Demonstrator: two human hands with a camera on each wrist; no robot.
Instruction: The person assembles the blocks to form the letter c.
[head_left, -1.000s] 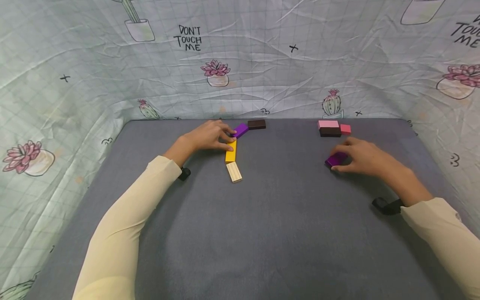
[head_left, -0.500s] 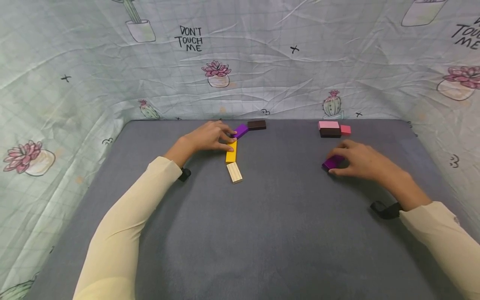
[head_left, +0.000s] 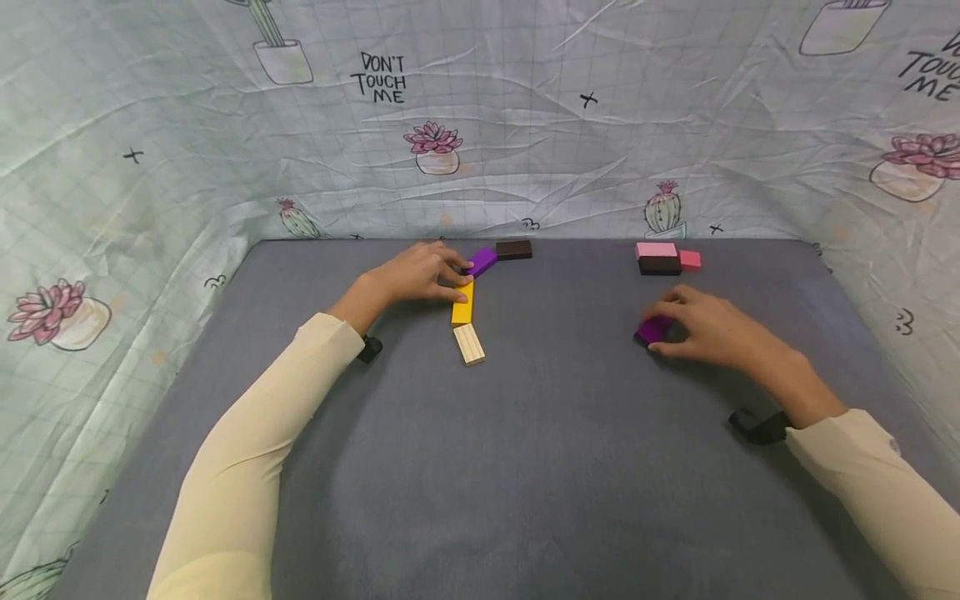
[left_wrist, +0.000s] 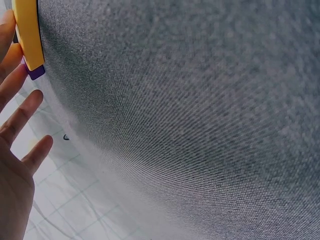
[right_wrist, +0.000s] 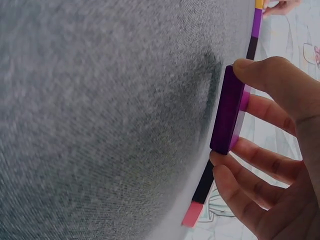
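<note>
My left hand (head_left: 420, 271) rests its fingertips against a yellow block (head_left: 462, 304) and, just behind it, a purple block (head_left: 482, 262). Its fingers look loosely extended in the left wrist view, along the side of the yellow block (left_wrist: 28, 37). A pale wooden block (head_left: 469, 345) lies at the near end of the yellow one, and a dark brown block (head_left: 514, 250) at the far end of the purple one. On the right, my right hand (head_left: 708, 332) holds another purple block (right_wrist: 229, 110), its thumb at one end and its fingers along the side and other end.
Behind my right hand, a pink block (head_left: 656, 250) stands with a dark block (head_left: 660, 265) in front and a small coral-red block (head_left: 691, 260) beside it. Grey cloth (head_left: 510, 467) covers the table. A patterned curtain (head_left: 480, 125) rises behind and at both sides.
My right hand has shifted slightly left and nearer to me, carrying the purple block with it. My left hand and the blocks beside it look the same.
</note>
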